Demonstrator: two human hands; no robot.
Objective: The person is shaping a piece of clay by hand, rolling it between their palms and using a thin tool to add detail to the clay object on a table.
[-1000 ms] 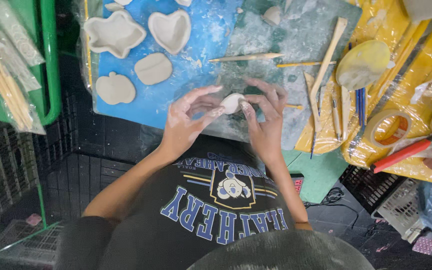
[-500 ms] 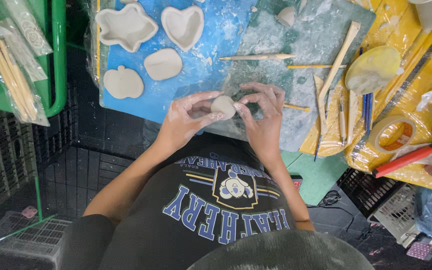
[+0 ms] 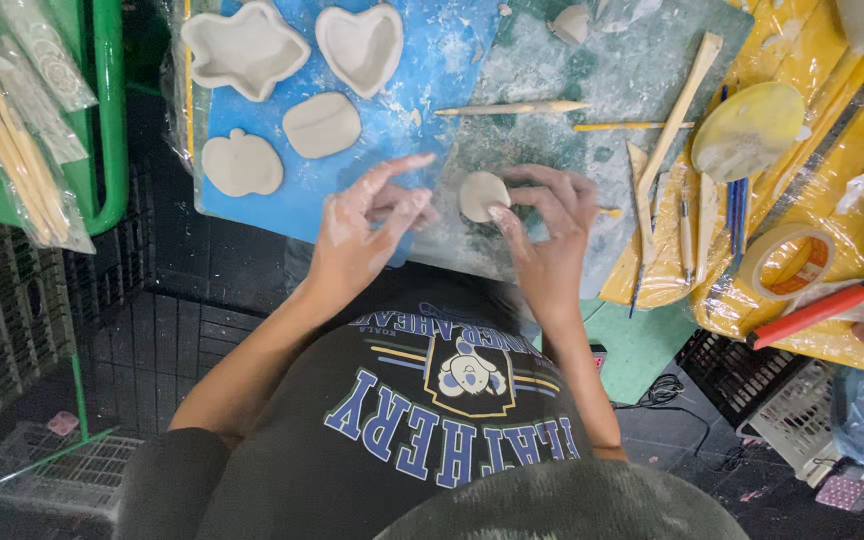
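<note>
A small round lump of pale clay (image 3: 482,194) is pinched in the fingertips of my right hand (image 3: 548,232), just above the dusty green cutting mat (image 3: 642,50). My left hand (image 3: 364,228) is a little to its left, over the edge of the blue mat (image 3: 422,60). Its clay-smeared fingers are spread and hold nothing, and they do not touch the lump.
On the blue mat lie a cloud-shaped clay dish (image 3: 242,45), a heart-shaped dish (image 3: 360,45), an oval slab (image 3: 322,125) and a pumpkin-shaped slab (image 3: 242,165). Wooden modelling tools (image 3: 677,110), a tape roll (image 3: 782,262) and a red-handled tool (image 3: 812,312) are at the right. A green rack (image 3: 107,110) stands left.
Both hands were cupped around the clay lump. My left hand has let go and opened, shifting slightly left, while my right hand keeps the lump.
</note>
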